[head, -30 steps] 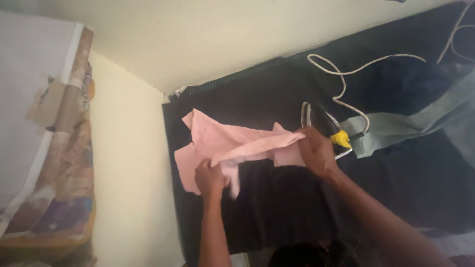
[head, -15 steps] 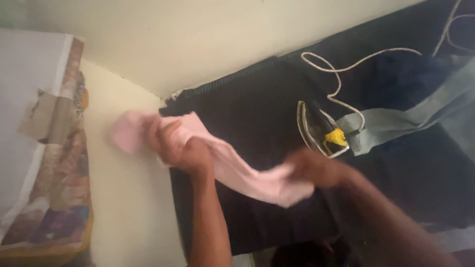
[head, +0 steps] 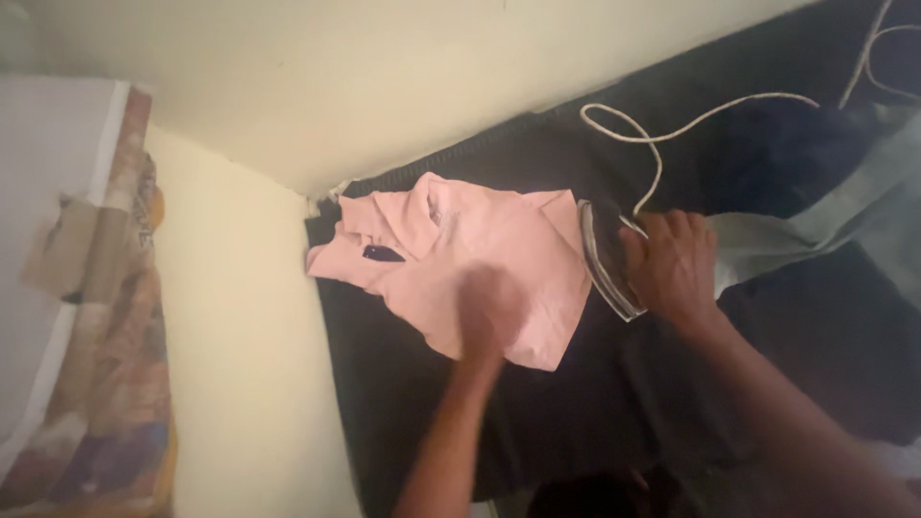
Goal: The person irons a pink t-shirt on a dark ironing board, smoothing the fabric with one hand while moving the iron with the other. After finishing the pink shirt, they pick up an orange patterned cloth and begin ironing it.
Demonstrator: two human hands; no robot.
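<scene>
- The dark cloth-covered ironing surface (head: 537,422) lies under both hands and gives the work a flat bed; it is best kept free of bunching.
- The small pink cotton shirt (head: 451,254) lies spread just left of the gripped iron, its hem touching the soleplate edge.
- The left hand (head: 491,309), blurred, presses flat on the shirt; whether it pinches cloth I cannot tell.
- The right hand (head: 672,264) is closed around the handle of the metal-soled iron (head: 602,264); a firm, level hold looks wise.
- The white cord (head: 662,134) loops beyond the grip.

Single head-worn view, steeply downward, close over the dark cloth (head: 537,403)
</scene>
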